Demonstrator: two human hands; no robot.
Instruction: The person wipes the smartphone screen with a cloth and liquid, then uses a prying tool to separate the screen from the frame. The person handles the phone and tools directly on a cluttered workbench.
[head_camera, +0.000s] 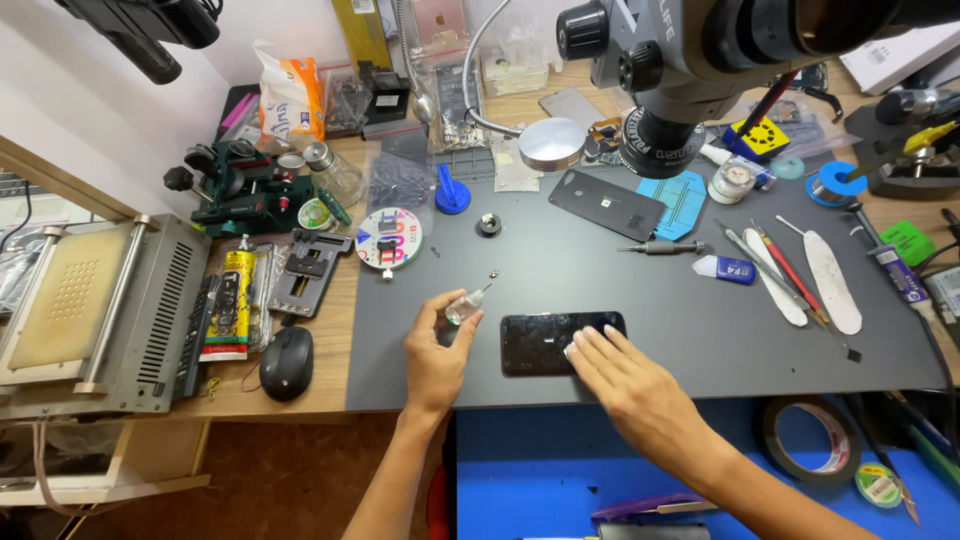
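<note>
On grey mat (640, 300): left hand (437, 352) pinching small bottle (462, 307), right hand (618, 368) flat on phone (545, 342).

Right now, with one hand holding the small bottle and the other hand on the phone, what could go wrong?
1. The left hand holds the small needle-tip bottle tilted toward the black phone; liquid may drip onto the grey mat or land in the wrong place.
2. The right hand only presses its fingertips on the phone, so it might slide.
3. The phone lies near the mat's front edge and could be pushed off.
</note>
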